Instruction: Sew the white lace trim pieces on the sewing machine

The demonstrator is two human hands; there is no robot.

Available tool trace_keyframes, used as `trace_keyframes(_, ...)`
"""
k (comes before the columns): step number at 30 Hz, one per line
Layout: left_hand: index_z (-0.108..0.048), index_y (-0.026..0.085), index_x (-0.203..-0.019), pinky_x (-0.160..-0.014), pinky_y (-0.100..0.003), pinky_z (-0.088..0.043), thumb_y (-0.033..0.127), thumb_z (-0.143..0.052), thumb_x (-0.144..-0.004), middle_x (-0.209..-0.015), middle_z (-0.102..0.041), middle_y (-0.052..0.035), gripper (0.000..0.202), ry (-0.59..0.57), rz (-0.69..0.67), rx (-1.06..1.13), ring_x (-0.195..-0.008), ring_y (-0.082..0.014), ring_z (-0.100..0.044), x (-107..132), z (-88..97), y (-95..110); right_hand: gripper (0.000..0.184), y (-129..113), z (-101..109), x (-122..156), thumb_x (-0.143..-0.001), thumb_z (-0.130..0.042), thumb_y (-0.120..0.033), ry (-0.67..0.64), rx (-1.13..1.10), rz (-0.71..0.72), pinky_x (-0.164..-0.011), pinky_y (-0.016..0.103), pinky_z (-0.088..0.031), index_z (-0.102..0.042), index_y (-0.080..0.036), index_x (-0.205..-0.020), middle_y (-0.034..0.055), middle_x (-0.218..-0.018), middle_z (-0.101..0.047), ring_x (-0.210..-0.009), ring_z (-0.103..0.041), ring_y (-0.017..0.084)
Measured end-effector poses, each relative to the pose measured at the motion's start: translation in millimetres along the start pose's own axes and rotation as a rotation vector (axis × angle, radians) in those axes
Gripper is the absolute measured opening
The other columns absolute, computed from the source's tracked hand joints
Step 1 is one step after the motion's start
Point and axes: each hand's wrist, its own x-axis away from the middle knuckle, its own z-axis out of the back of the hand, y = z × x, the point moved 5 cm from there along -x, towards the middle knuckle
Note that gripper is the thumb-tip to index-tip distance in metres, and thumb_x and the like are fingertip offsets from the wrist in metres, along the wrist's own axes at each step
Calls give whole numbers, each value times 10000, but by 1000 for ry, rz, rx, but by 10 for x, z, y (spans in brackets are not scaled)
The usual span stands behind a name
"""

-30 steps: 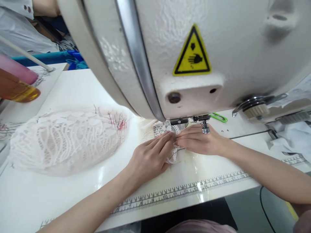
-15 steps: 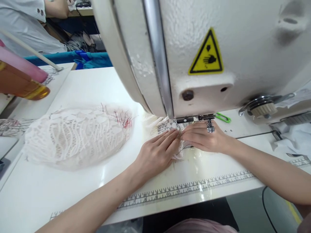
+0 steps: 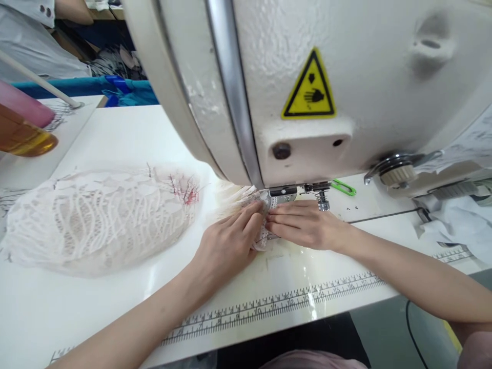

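My left hand (image 3: pixel 228 243) has its fingers bent over a piece of white lace fabric (image 3: pixel 262 241), gripping it beside the sewing machine's (image 3: pixel 284 190) needle area. A bunched fold of the lace rises at those fingertips. My right hand (image 3: pixel 307 225) lies flat on the right, fingers stretched and close together, with their tips at the lace edge. The spot under the presser foot is mostly hidden by the machine head and my fingers. Left of my hands, a larger heap of white lace (image 3: pixel 103 220) with red and dark threads rests on the table.
A printed ruler strip (image 3: pixel 277 307) runs along the table's front edge. Behind my right hand lie green thread snips (image 3: pixel 344 187). Pink (image 3: pixel 26 105) and amber (image 3: pixel 25 136) thread cones stand at the left. A co-worker's sleeve (image 3: pixel 34 10) shows at the back left.
The view has shifted, so the machine and table appear further left. My left fingers have curled more and the lace between them is now bunched up. My right hand is still flat.
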Motion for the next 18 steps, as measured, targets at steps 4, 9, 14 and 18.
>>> trace_keyframes(4, -563, 97, -1039, -780, -299, -587, 47, -465, -758, -1209, -641, -133, 302, 6, 26, -13, -993, -231, -674, -9, -28, -34, 197, 18, -41, -2, -933, -492, -117, 2, -4, -25, -884, 275, -551, -626, -192, -1055, 6, -1102, -685, -1084, -601, 123)
trace_keyframes(9, -559, 90, -1077, -801, -289, -580, 37, -456, -763, -1218, -639, -120, 334, 14, 39, -26, -1049, -226, -652, -21, -67, -64, 190, 39, -42, -20, -915, -512, -97, 29, -10, -23, -857, 266, -560, -630, -191, -1029, -4, -1067, -696, -1074, -611, 125)
trace_keyframes(14, -562, 77, -1081, -858, -303, -569, 49, -453, -758, -1240, -624, -133, 342, -4, 37, -32, -1099, -232, -628, -28, -59, -52, 209, 75, -70, -1, -896, -522, -69, 35, 3, -28, -880, 277, -554, -616, -175, -1049, 2, -1101, -687, -1063, -621, 127)
trace_keyframes(18, -572, 72, -1095, -910, -313, -551, 52, -442, -780, -1259, -611, -135, 342, -17, 38, -53, -1145, -233, -600, -38, -56, -35, 213, 113, -92, 27, -893, -525, -68, 38, -2, -20, -905, 294, -545, -613, -171, -1057, 14, -1118, -682, -1072, -622, 140)
